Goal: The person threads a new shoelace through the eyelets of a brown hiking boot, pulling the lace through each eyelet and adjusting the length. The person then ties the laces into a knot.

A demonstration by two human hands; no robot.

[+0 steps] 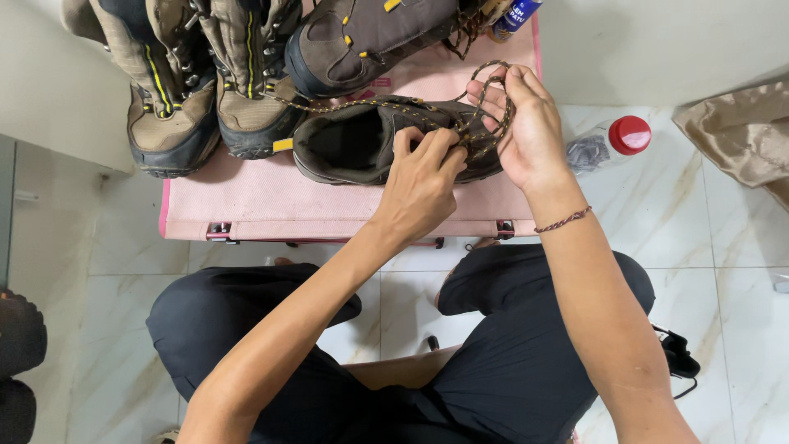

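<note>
A dark brown hiking shoe (pixel 353 144) lies on its side on a pink board (pixel 271 201) in front of me. My left hand (pixel 421 177) pinches the brown-and-yellow shoelace (pixel 485 99) at the shoe's eyelets. My right hand (pixel 526 123) holds a loop of the same lace, wound over its fingers just right of the shoe. A braided bracelet sits on my right wrist.
Two tan boots (pixel 177 74) and another brown shoe (pixel 362 41) stand at the back of the pink board. A clear bottle with a red cap (pixel 612 141) lies on the white tile floor at right, beside a beige cloth (pixel 740 136). My knees are below.
</note>
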